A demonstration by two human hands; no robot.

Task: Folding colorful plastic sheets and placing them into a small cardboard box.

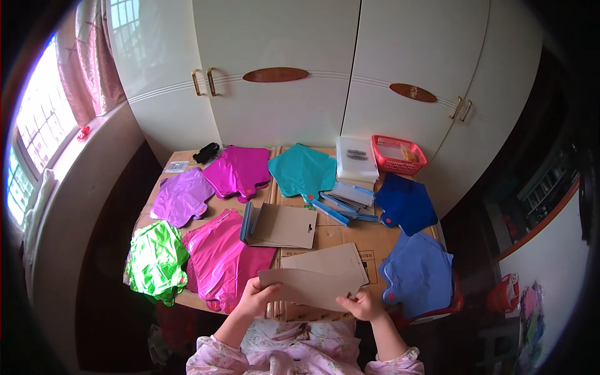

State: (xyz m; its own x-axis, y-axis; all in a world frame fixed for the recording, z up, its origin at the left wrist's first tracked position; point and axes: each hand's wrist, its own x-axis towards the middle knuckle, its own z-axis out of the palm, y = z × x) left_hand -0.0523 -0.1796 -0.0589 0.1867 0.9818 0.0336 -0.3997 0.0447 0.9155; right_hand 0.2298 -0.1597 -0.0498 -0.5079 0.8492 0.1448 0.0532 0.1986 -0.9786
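Observation:
Near the table's front edge, my left hand [257,296] and my right hand [364,305] hold a grey-brown cardboard card [309,289] between them, each closed on one end. It tilts over a few similar loose cards [344,261] lying on the table. Just beyond, a stack of cards [287,225] with blue edges and a hang hole stands beside a spread of blue-and-grey folded cards [334,211]. Left of my hands lie flat pink foil balloons [219,256] and shiny green ones [157,259]. Periwinkle foil balloons [417,272] lie to the right.
Further back are lilac [181,197], magenta [239,170], teal [303,169] and dark blue [406,203] foil balloon piles. Clear plastic bags [357,164] sit beside a red basket [398,164]. A black object [206,152] lies back left. White cabinets [275,37] stand behind the cardboard-covered table [324,236].

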